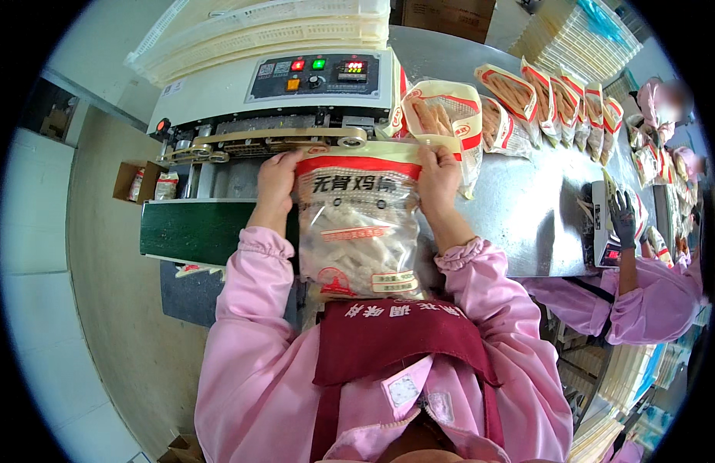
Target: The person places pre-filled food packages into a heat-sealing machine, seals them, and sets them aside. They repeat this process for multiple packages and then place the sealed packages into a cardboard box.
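Observation:
A clear plastic food bag [361,235] with a red and cream top band hangs upright in front of me, filled with pale pieces. My left hand [276,185] pinches its upper left corner, and my right hand [440,177] grips the upper right one. The bag's top edge lies level, right at the guide belt [276,140] of a band sealing machine [207,92]. Lit buttons, a knob and a small display sit on the machine's control panel [315,77]. Below the belt, a green conveyor [211,231] runs to the left of my left hand.
Several filled bags [508,96] stand in a row on the steel table [512,208] to the right. White plastic trays [272,35] are stacked on the machine. A co-worker's gloved hand [624,218] is by a scale [604,220] at the far right. A cardboard box [132,179] sits at left.

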`<move>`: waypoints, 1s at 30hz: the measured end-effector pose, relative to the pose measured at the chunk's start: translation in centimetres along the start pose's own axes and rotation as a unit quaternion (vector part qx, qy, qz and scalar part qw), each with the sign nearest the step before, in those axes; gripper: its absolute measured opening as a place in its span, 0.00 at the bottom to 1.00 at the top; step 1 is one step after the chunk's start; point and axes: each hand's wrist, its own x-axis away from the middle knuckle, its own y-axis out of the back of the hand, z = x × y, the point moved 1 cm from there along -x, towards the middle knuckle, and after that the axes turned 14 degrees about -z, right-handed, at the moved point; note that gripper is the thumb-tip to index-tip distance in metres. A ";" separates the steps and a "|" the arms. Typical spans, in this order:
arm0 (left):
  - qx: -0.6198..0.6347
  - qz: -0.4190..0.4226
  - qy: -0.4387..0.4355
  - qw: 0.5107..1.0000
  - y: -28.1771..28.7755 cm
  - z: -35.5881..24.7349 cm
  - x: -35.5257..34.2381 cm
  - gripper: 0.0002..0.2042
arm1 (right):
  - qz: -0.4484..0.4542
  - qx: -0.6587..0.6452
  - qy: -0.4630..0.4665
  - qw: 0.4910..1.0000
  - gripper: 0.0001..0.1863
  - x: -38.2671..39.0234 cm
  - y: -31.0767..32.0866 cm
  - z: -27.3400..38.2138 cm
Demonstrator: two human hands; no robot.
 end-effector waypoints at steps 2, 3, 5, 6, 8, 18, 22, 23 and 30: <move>-0.009 0.008 -0.013 1.000 2.0 -0.1 -0.6 0.12 | 0.034 -0.010 -0.060 0.998 0.11 1.4 -0.9 1.7; -0.009 -0.008 0.003 1.000 2.3 -0.5 -0.4 0.13 | 0.054 0.054 0.020 0.997 0.11 0.9 -0.4 1.0; -0.060 -0.001 0.030 0.998 6.3 -0.8 -1.1 0.16 | 0.105 0.092 0.045 0.989 0.11 0.4 0.2 0.8; -0.073 0.007 0.037 0.997 7.6 -2.4 0.0 0.16 | 0.133 0.061 -0.006 0.989 0.10 0.7 0.7 1.8; -0.066 -0.048 0.018 0.996 10.6 -4.6 1.4 0.20 | 0.139 0.051 0.034 0.988 0.07 -0.8 3.3 2.5; -0.048 -0.274 -0.099 0.955 16.8 -8.3 3.1 0.18 | -0.210 0.268 0.229 0.912 0.09 -32.4 25.9 5.5; -0.087 -0.331 -0.110 0.933 11.6 -8.8 7.9 0.19 | -0.305 0.410 0.303 0.804 0.16 -46.1 32.7 7.6; -0.100 -0.340 -0.111 0.929 10.5 -8.7 9.0 0.21 | -0.332 0.443 0.240 0.798 0.19 -49.0 34.1 7.6; -0.212 -0.362 -0.085 0.904 12.0 -7.6 18.3 0.18 | -0.348 0.499 0.169 0.775 0.37 -63.0 39.1 5.9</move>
